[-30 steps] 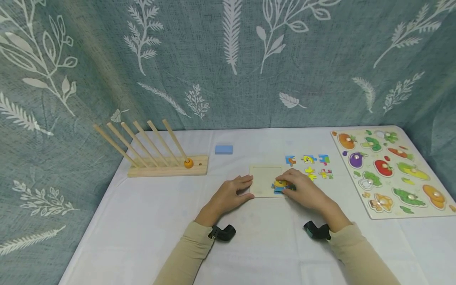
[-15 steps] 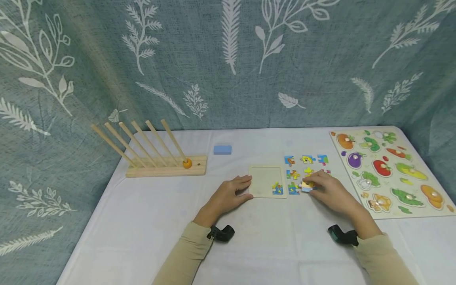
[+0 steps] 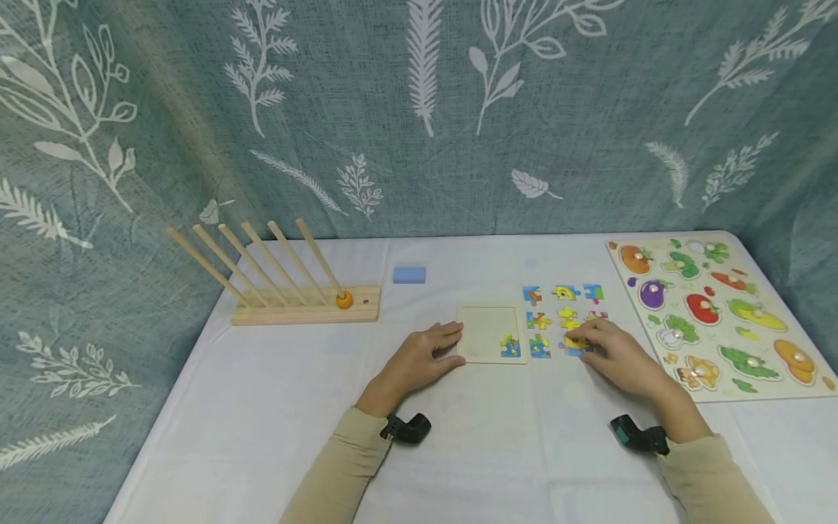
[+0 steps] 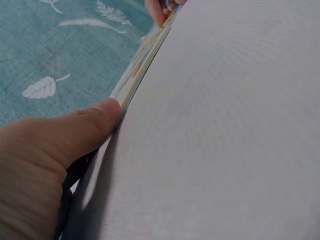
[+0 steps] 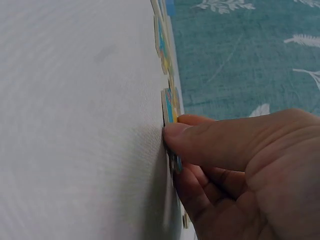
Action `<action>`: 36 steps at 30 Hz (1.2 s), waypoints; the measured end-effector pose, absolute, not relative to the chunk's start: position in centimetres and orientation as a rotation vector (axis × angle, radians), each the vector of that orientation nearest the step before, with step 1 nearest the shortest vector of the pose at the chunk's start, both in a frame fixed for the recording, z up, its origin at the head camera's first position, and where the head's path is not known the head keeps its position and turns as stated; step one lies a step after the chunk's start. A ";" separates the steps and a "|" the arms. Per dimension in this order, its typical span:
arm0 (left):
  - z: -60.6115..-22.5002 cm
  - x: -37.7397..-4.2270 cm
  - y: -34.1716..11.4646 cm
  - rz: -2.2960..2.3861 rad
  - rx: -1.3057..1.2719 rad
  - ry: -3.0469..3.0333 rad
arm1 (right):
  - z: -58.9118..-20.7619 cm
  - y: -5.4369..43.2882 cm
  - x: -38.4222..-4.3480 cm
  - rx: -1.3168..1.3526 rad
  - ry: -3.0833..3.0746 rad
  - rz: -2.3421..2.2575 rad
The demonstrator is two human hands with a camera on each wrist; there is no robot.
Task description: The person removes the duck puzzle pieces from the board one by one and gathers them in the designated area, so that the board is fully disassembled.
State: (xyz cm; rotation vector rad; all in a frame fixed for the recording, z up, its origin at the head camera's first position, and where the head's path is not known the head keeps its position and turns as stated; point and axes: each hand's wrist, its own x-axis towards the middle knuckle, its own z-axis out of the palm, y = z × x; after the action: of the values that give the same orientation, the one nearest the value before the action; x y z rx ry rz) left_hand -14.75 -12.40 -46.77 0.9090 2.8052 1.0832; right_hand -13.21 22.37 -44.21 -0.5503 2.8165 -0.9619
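A shallow wooden puzzle tray (image 3: 487,327) lies in the middle of the table. One yellow-and-blue puzzle piece (image 3: 510,346) sits in its near right corner. My left hand (image 3: 419,355) rests at the tray's left side, fingertips and thumb touching the frame; the left wrist view shows the thumb (image 4: 95,122) along the tray's edge. To the right of the tray, my right hand (image 3: 618,356) pinches a yellow-and-blue puzzle piece (image 3: 577,348) between thumb and fingers, low over the cloth. Its thumb (image 5: 200,140) covers part of the piece in the right wrist view.
Several loose jigsaw pieces (image 3: 566,292) lie in rows right of the tray. A vegetable knob puzzle board (image 3: 720,320) is at the right. Back left stands a wooden peg rack (image 3: 305,315) with an orange bead (image 3: 344,300); a blue block (image 3: 409,275) lies near the back edge.
My right hand has moved right, from over the tray's near right corner to the nearest row of loose pieces, then slightly further right with a pinched piece. The left hand stays put.
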 end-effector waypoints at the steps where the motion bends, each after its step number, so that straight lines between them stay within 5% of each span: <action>1: -46.8 -14.8 -12.4 1.083 0.907 2.804 | -44.2 22.4 -13.2 -0.550 2.815 -0.961; 20: -46.8 -14.8 -12.4 1.075 0.911 2.808 | -44.2 21.9 -13.2 -0.587 2.830 -1.045; 36: -46.8 -14.8 -12.5 1.095 0.925 2.802 | -44.0 16.9 -14.4 -0.751 2.747 -1.065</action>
State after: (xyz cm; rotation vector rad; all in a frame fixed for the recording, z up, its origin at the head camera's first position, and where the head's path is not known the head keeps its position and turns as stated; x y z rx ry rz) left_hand -14.80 -12.46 -46.84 0.9246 2.8019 1.0947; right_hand -14.39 16.89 -44.02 -0.7506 2.7471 -1.0653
